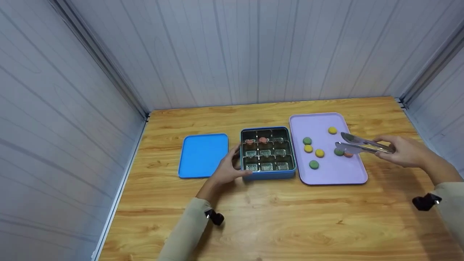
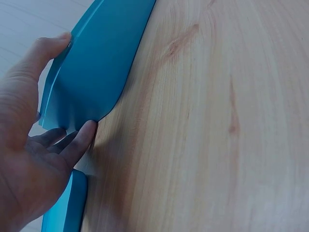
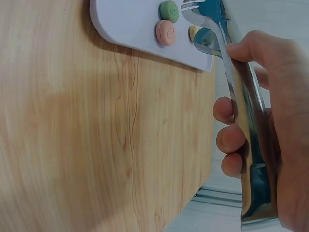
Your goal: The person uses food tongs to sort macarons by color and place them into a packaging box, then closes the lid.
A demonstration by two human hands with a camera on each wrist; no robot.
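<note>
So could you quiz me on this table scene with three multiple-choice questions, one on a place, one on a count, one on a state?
1. Where does the blue lid lie?
A. left of the blue tin
B. on the lilac tray
C. on top of the tin

2. How many green macarons are on the tray?
A. one
B. three
C. five

3. What is the right hand doing?
A. resting flat
B. gripping metal tongs
C. lifting the tray

Answers: 1 A, the lid sits flat on the wood beside the tin. 2 B, green ones show at three spots, one nearest the person. 3 B, its fingers curl round the tongs.
</note>
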